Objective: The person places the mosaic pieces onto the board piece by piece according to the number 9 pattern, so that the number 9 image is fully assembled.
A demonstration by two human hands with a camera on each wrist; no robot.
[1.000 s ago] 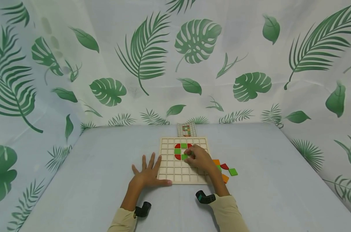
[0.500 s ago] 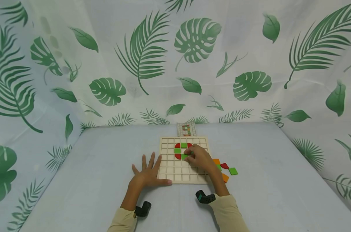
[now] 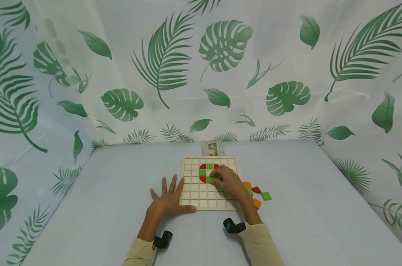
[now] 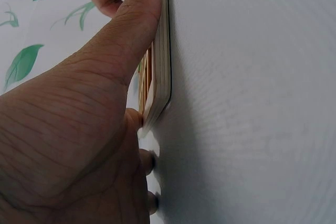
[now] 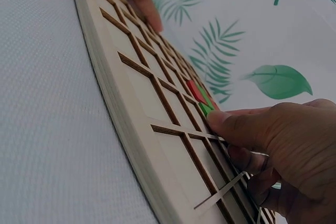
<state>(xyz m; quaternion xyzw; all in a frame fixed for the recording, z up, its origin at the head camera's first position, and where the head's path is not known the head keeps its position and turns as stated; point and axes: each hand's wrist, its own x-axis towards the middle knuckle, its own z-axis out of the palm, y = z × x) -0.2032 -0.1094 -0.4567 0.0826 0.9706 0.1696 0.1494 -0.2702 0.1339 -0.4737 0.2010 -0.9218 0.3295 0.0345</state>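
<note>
A wooden grid board (image 3: 194, 194) lies on the table with red and green tiles set in its upper middle. They include a green square tile (image 3: 202, 172) and a red rounded tile (image 3: 203, 179). My left hand (image 3: 167, 202) rests at the board's left side, fingers spread, thumb on the front edge. Over the set tiles, my right hand (image 3: 228, 181) has curled fingers and pinches a small green tile, mostly hidden by the fingers. In the right wrist view, the right thumb (image 5: 231, 127) touches the board beside a green tile (image 5: 205, 108) and a red tile (image 5: 196, 92).
Loose tiles lie right of the board: a green square (image 3: 266, 195), a red rounded one (image 3: 256, 190) and orange ones (image 3: 256, 203), partly behind the right forearm. A pattern card (image 3: 205, 148) stands behind the board. Leaf-printed cloth (image 3: 184, 125) encloses the table.
Both hands stay in place, and the tiles and board look the same. The whole head view has shifted very slightly.
</note>
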